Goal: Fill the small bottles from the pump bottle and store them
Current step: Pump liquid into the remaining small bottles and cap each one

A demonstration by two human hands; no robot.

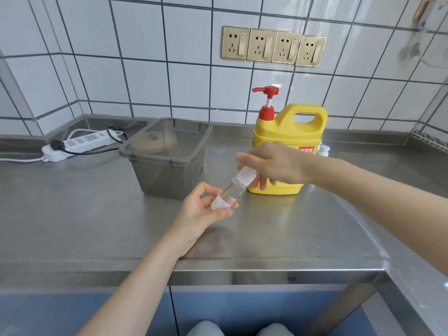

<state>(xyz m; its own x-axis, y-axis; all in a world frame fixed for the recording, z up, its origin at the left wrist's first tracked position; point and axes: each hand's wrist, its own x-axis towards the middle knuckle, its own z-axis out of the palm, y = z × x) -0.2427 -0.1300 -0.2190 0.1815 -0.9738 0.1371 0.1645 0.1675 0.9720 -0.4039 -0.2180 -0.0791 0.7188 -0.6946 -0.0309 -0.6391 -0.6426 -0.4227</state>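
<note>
A small clear bottle (232, 190) with a white label and a white cap (246, 175) hangs tilted above the steel counter. My left hand (203, 209) pinches its lower end. My right hand (271, 166) grips the cap end. Just behind my right hand stands the yellow pump bottle (291, 132), with its red pump head (266, 91) pointing left. Another small white-capped bottle (323, 151) peeks out from behind the yellow bottle on its right. A grey see-through bin (167, 156) sits left of the pump bottle, and I see nothing inside it.
A white power strip (80, 141) with a black plug lies at the back left of the steel counter (97, 214). Gold wall sockets (274, 46) sit above on the tiled wall. The counter's front edge runs below my wrists.
</note>
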